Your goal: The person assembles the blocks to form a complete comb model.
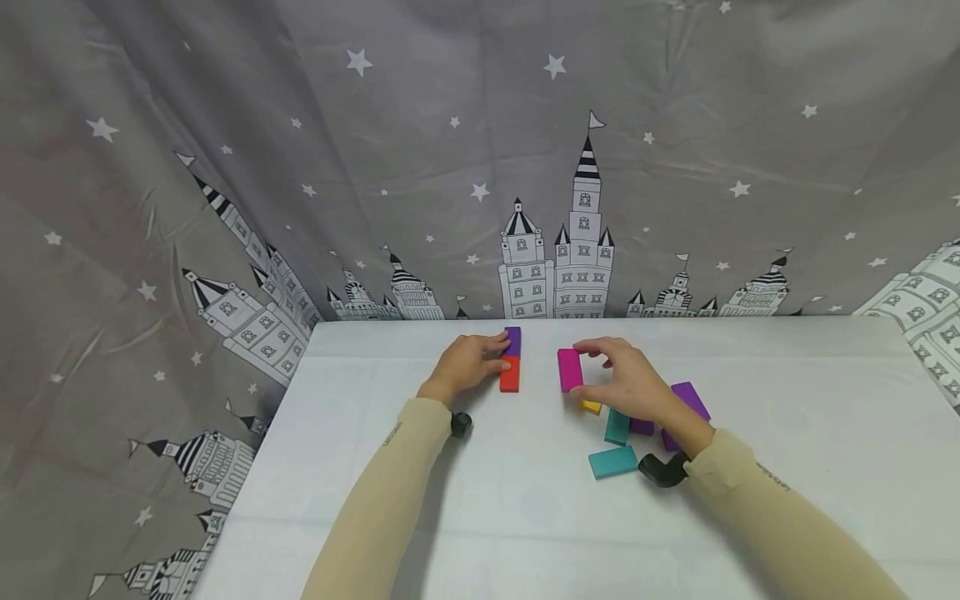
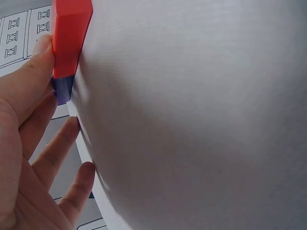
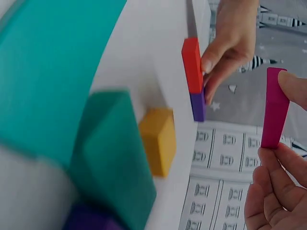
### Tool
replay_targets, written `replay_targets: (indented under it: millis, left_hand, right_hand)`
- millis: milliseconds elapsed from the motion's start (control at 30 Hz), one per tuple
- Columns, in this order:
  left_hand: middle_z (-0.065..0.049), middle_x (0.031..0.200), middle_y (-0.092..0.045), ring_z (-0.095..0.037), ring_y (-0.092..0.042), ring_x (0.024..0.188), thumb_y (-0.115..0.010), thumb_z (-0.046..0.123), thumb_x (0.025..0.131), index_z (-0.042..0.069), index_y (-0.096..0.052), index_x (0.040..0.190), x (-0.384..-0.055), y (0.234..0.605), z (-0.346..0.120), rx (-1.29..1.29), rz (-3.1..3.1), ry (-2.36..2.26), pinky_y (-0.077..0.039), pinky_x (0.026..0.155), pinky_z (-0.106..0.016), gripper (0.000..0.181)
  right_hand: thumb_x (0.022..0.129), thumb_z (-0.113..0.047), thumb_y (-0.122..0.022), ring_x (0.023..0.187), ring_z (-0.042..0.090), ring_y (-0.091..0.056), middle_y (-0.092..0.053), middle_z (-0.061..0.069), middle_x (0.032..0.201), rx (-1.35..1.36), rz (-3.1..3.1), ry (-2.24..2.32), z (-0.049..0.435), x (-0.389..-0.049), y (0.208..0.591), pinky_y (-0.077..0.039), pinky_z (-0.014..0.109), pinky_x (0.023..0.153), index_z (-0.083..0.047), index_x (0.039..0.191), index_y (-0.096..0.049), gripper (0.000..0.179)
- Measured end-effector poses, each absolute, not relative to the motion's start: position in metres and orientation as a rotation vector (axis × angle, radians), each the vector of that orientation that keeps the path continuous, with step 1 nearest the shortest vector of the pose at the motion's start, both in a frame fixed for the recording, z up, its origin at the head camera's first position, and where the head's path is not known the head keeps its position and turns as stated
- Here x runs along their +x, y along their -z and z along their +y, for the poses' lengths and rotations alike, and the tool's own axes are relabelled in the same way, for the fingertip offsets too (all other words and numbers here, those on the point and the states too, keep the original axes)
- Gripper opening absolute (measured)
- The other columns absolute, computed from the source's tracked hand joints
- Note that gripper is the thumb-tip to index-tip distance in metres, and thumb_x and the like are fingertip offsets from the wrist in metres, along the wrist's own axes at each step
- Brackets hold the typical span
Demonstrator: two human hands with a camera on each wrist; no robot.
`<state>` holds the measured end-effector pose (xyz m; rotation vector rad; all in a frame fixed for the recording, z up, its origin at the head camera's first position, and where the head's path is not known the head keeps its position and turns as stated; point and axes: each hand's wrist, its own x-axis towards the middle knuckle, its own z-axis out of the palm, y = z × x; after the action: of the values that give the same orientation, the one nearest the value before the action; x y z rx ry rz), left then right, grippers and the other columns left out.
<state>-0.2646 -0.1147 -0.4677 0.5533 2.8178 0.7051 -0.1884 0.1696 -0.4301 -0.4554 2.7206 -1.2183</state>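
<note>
A red block (image 1: 509, 375) and a purple block (image 1: 513, 341) lie end to end in a line on the white table. My left hand (image 1: 468, 364) touches their left side, thumb against the red block and a finger at the purple one; its other fingers are spread in the left wrist view. My right hand (image 1: 626, 379) pinches a magenta block (image 3: 275, 108) by its two ends between thumb and fingers. That block is held up off the table in the right wrist view. A yellow block (image 3: 160, 141) lies beneath it, partly hidden in the head view.
Two teal blocks (image 1: 613, 462) and several purple blocks (image 1: 690, 400) lie under and around my right wrist, partly covered by it. A grey curtain (image 1: 420, 125) printed with castles and stars hangs behind the table's far edge (image 1: 750, 329).
</note>
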Motion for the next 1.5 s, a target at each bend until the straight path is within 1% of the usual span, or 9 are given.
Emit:
replay_targets:
  millis: [200, 433, 600, 800, 1000, 1067, 1267, 1500]
  left_hand:
    - [0.008, 0.147, -0.053, -0.026, -0.045, 0.140, -0.076, 0.035, 0.090, 0.016, -0.063, 0.138, -0.265, 0.468, -0.115, 0.551, 2.821, -0.704, -0.026, 0.121, -0.046, 0.053]
    - [0.008, 0.146, -0.053, -0.025, -0.046, 0.140, -0.076, 0.035, 0.089, 0.017, -0.062, 0.138, -0.263, 0.467, -0.115, 0.544, 2.818, -0.711, -0.029, 0.120, -0.045, 0.053]
    - [0.007, 0.146, -0.054, -0.025, -0.047, 0.139, -0.077, 0.035, 0.089, 0.017, -0.063, 0.138, -0.262, 0.466, -0.114, 0.529, 2.820, -0.707, -0.030, 0.119, -0.045, 0.054]
    - [0.008, 0.145, -0.055, -0.025, -0.048, 0.138, -0.077, 0.035, 0.088, 0.017, -0.063, 0.137, -0.261, 0.467, -0.114, 0.530, 2.826, -0.695, -0.031, 0.119, -0.044, 0.053]
    - [0.007, 0.144, -0.056, -0.026, -0.050, 0.137, -0.078, 0.034, 0.088, 0.017, -0.064, 0.136, -0.261, 0.467, -0.114, 0.537, 2.825, -0.722, -0.034, 0.117, -0.045, 0.053]
    - [0.006, 0.144, -0.056, -0.026, -0.050, 0.137, -0.078, 0.033, 0.088, 0.016, -0.064, 0.136, -0.261, 0.467, -0.114, 0.539, 2.826, -0.724, -0.034, 0.117, -0.045, 0.053]
    - [0.008, 0.143, -0.056, -0.024, -0.049, 0.137, -0.077, 0.034, 0.088, 0.017, -0.064, 0.136, -0.261, 0.469, -0.114, 0.541, 2.838, -0.715, -0.028, 0.120, -0.044, 0.052]
    - [0.007, 0.144, -0.055, -0.024, -0.048, 0.138, -0.077, 0.033, 0.089, 0.016, -0.063, 0.136, -0.262, 0.468, -0.115, 0.552, 2.832, -0.709, -0.029, 0.120, -0.044, 0.052]
  right_hand:
    - [0.078, -0.029, -0.088, 0.119, 0.035, -0.054, -0.060, 0.012, 0.134, -0.434, 2.710, 1.212, 0.147, -0.186, 0.434, -0.052, 0.050, 0.096, -0.010, 0.138, -0.060, 0.069]
    - [0.078, -0.030, -0.088, 0.119, 0.032, -0.056, -0.061, 0.010, 0.133, -0.445, 2.691, 1.178, 0.126, -0.180, 0.440, -0.053, 0.050, 0.096, -0.011, 0.136, -0.062, 0.067]
    - [0.077, -0.030, -0.089, 0.120, 0.029, -0.056, -0.063, 0.009, 0.130, -0.435, 2.683, 1.182, 0.111, -0.176, 0.445, -0.051, 0.050, 0.099, -0.009, 0.134, -0.063, 0.066]
    - [0.075, -0.026, -0.090, 0.119, 0.029, -0.057, -0.066, 0.009, 0.125, -0.458, 2.679, 1.193, 0.095, -0.173, 0.451, -0.048, 0.050, 0.102, -0.005, 0.130, -0.066, 0.064]
    - [0.072, -0.024, -0.092, 0.115, 0.029, -0.058, -0.068, 0.009, 0.121, -0.462, 2.680, 1.204, 0.085, -0.174, 0.456, -0.049, 0.046, 0.100, -0.004, 0.125, -0.068, 0.062]
    - [0.071, -0.025, -0.093, 0.115, 0.029, -0.058, -0.068, 0.009, 0.121, -0.459, 2.683, 1.191, 0.083, -0.173, 0.458, -0.049, 0.045, 0.100, -0.004, 0.124, -0.069, 0.062]
    - [0.070, -0.024, -0.093, 0.113, 0.028, -0.057, -0.069, 0.010, 0.119, -0.442, 2.706, 1.134, 0.074, -0.173, 0.463, -0.050, 0.044, 0.098, -0.002, 0.124, -0.069, 0.063]
    - [0.070, -0.024, -0.092, 0.108, 0.027, -0.056, -0.068, 0.011, 0.117, -0.440, 2.770, 1.012, 0.066, -0.173, 0.465, -0.053, 0.043, 0.092, -0.002, 0.124, -0.068, 0.064]
